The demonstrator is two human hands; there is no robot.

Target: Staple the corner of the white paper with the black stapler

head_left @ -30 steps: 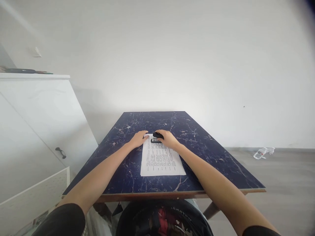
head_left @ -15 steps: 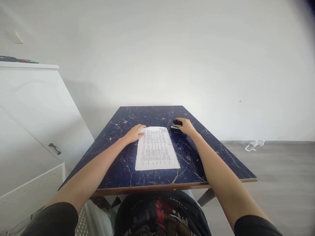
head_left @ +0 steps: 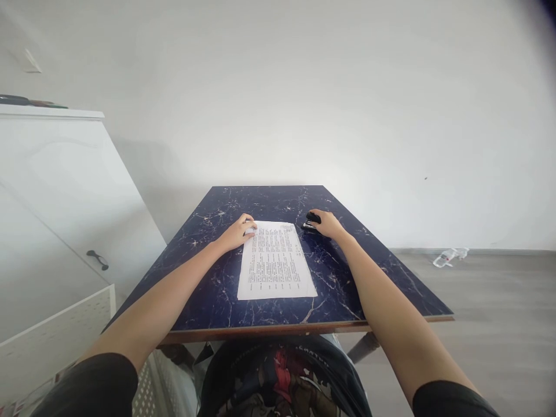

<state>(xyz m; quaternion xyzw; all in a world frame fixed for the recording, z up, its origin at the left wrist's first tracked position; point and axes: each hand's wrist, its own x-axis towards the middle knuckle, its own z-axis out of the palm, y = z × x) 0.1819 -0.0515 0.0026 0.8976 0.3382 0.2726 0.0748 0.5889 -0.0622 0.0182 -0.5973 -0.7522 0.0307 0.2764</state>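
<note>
A printed white paper sheet [head_left: 274, 262] lies flat in the middle of a dark blue marbled table [head_left: 226, 289]. My left hand [head_left: 238, 230] rests at the sheet's far left corner, its fingers curled onto the paper's edge. To the right of the sheet, my right hand [head_left: 326, 224] covers a small black stapler [head_left: 311, 220] that sits on the table top; its fingers are wrapped over the stapler.
A white cabinet [head_left: 52, 191] with a dark handle [head_left: 96, 258] stands close on the left. A white wall rises behind the table. An empty plastic bottle [head_left: 449, 255] lies on the grey floor at the right.
My right hand has carried the stapler off the top of the sheet to the table on its right. My left hand has stayed at the sheet's far left corner.
</note>
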